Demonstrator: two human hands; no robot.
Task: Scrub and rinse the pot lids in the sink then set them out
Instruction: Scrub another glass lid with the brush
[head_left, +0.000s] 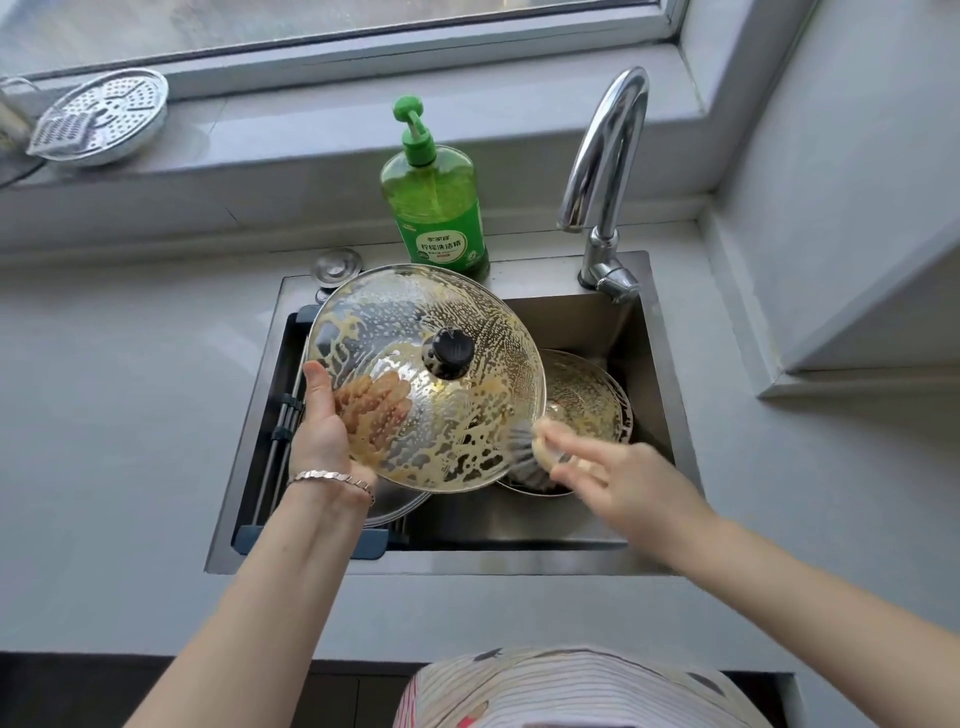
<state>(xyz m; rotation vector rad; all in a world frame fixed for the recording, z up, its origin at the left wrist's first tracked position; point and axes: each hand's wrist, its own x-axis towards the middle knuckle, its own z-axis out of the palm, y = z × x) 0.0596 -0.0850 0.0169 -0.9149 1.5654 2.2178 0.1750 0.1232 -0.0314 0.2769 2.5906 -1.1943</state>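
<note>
Over the sink's (660, 364) left side, the left hand (324, 431) grips the soapy glass lid (426, 379) tilted for scrubbing; the right hand (618, 478) clasps a brush (524, 441) at its lower-right rim.

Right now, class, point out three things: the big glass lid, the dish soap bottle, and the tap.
Glass lid (447, 351): head view, on its black knob at the centre.
Dish soap bottle (441, 228): head view, on the green label.
Tap (613, 140): head view, on the curved chrome spout.
</note>
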